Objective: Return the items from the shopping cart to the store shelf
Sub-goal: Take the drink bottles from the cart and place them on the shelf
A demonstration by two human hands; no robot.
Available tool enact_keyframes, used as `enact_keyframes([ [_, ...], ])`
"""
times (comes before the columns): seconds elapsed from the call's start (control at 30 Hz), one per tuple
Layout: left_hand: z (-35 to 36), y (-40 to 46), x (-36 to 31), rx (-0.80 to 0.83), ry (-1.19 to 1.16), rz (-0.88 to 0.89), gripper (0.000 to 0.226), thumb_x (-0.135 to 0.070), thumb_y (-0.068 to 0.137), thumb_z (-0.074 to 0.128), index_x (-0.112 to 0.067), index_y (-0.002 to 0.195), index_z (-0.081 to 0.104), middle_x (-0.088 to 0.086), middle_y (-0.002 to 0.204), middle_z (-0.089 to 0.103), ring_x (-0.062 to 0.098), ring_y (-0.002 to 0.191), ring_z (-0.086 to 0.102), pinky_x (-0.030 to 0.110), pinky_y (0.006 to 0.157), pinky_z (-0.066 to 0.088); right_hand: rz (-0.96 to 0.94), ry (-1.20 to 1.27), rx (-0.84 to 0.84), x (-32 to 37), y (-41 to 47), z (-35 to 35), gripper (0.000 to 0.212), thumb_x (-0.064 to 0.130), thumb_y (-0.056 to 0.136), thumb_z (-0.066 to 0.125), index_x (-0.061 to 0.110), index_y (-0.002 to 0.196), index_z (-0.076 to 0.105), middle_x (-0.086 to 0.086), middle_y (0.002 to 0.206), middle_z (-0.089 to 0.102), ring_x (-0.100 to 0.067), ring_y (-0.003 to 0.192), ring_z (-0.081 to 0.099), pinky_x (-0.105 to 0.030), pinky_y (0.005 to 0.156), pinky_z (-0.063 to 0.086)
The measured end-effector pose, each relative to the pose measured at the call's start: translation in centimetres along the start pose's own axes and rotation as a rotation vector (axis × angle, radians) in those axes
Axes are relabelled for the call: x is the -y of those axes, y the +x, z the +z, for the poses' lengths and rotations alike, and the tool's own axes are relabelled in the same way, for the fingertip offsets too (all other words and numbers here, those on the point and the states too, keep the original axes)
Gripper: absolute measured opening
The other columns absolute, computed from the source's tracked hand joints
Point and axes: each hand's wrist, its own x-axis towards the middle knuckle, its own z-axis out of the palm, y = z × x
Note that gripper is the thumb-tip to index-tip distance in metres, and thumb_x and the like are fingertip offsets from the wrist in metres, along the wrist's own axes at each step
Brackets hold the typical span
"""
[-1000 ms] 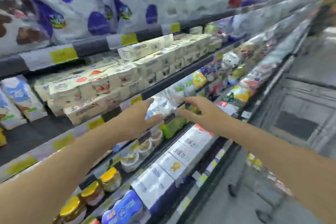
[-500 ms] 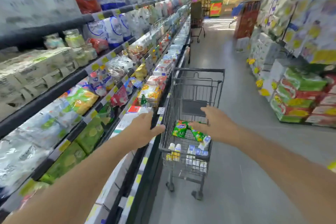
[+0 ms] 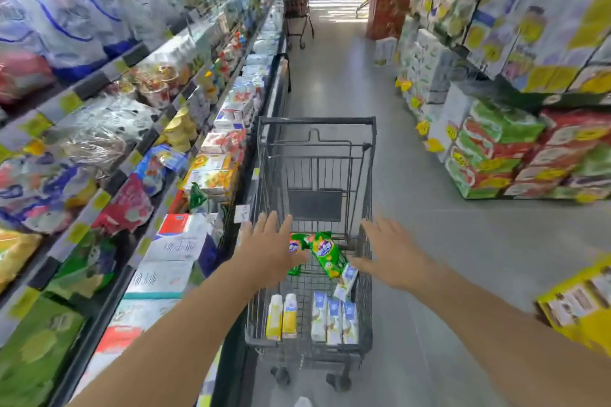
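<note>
The store shelf (image 3: 185, 129) runs along the left, stocked full. The left hand (image 3: 267, 251) reaches over the shopping cart (image 3: 317, 122), fingers spread wide and empty, probably heading for the green packets (image 3: 325, 253). Bottles (image 3: 282, 315) and cartons (image 3: 334, 320) wait below. The right hand (image 3: 393, 254) hovers opposite, likewise splayed and empty.

Lying grey and shiny down the aisle, a floor (image 3: 334, 82), with stacked red and green packs (image 3: 515, 155) sitting at the right and a second cart (image 3: 299, 26) standing far off.
</note>
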Motion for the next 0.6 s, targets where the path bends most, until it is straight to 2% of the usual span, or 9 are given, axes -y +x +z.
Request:
enact_keyframes([
  [0.07, 1.5, 3.9, 1.4, 0.065, -0.020, 0.012, 0.088, -0.065, 0.093, 0.036, -0.018, 0.157, -0.001, 0.014, 0.164, 0.000, 0.033, 0.150, -0.003, 0.052, 0.120, 0.003, 0.020, -0.021, 0.052, 0.0, 4.0, 2.0, 0.092, 0.062, 0.093, 0.048, 0.013, 0.159, 0.007, -0.013, 0.167, 0.004, -0.031, 0.153, 0.005, -0.045, 0.124, 0.013],
  [0.13, 3.8, 7.9, 2.7, 0.125, -0.029, 0.014, 0.088, -0.066, 0.092, 0.037, -0.017, 0.157, 0.002, 0.015, 0.163, 0.004, 0.034, 0.150, 0.001, 0.052, 0.120, 0.006, 0.049, -0.047, 0.117, -0.2, 7.9, 4.4, 0.092, 0.064, 0.093, 0.046, 0.012, 0.159, 0.008, -0.014, 0.166, 0.005, -0.033, 0.153, 0.006, -0.048, 0.123, 0.016],
  [0.2, 6.5, 10.9, 3.4, 0.196, -0.036, 0.004, 0.088, -0.067, 0.091, 0.038, -0.015, 0.156, 0.009, 0.017, 0.161, 0.013, 0.035, 0.148, 0.010, 0.052, 0.119, 0.013, 0.068, -0.040, 0.167, -0.4, 10.8, 7.0, 0.087, 0.061, 0.092, 0.049, 0.012, 0.157, 0.015, -0.016, 0.162, 0.017, -0.034, 0.149, 0.017, -0.047, 0.121, 0.023],
  [0.3, 12.2, 14.6, 3.9, 0.290, -0.056, 0.013, 0.074, -0.061, 0.090, 0.047, -0.010, 0.143, 0.035, 0.016, 0.142, 0.042, 0.034, 0.133, 0.037, 0.047, 0.110, 0.033, 0.086, -0.040, 0.264, -1.3, 14.8, 12.1, 0.079, 0.057, 0.092, 0.053, 0.012, 0.151, 0.028, -0.016, 0.153, 0.031, -0.033, 0.141, 0.031, -0.045, 0.115, 0.029],
  [0.4, 19.2, 17.3, 4.7, 0.431, -0.063, 0.020, 0.057, -0.049, 0.086, 0.061, -0.012, 0.127, 0.048, 0.010, 0.135, 0.048, 0.030, 0.125, 0.044, 0.041, 0.103, 0.040, 0.081, -0.022, 0.396, -2.2, 18.5, 17.7, 0.062, 0.051, 0.090, 0.058, 0.011, 0.136, 0.043, -0.012, 0.139, 0.048, -0.032, 0.128, 0.046, -0.043, 0.104, 0.038],
  [0.43, 21.5, 18.1, 5.0, 0.475, -0.070, 0.000, 0.056, -0.043, 0.085, 0.065, -0.012, 0.128, 0.047, 0.009, 0.135, 0.048, 0.029, 0.125, 0.044, 0.039, 0.102, 0.041, 0.071, 0.002, 0.434, -2.5, 19.7, 19.8, 0.060, 0.049, 0.090, 0.059, 0.011, 0.134, 0.045, -0.012, 0.136, 0.050, -0.032, 0.126, 0.048, -0.043, 0.103, 0.040],
  [0.5, 26.0, 19.4, 5.7, 0.542, -0.054, -0.042, 0.069, -0.032, 0.082, 0.069, -0.012, 0.140, 0.037, 0.008, 0.137, 0.045, 0.028, 0.128, 0.042, 0.038, 0.101, 0.041, 0.067, 0.070, 0.515, -2.9, 21.9, 24.3, 0.056, 0.046, 0.091, 0.061, 0.009, 0.131, 0.049, -0.012, 0.133, 0.051, -0.032, 0.123, 0.050, -0.045, 0.102, 0.044],
  [0.6, 32.0, 21.0, 6.6, 0.589, 0.015, -0.081, 0.079, -0.029, 0.081, 0.070, -0.013, 0.146, 0.029, 0.008, 0.142, 0.041, 0.027, 0.132, 0.039, 0.037, 0.102, 0.041, 0.130, 0.245, 0.595, -2.4, 24.5, 30.8, 0.055, 0.040, 0.090, 0.067, 0.006, 0.131, 0.052, -0.016, 0.128, 0.056, -0.034, 0.120, 0.056, -0.042, 0.095, 0.049],
])
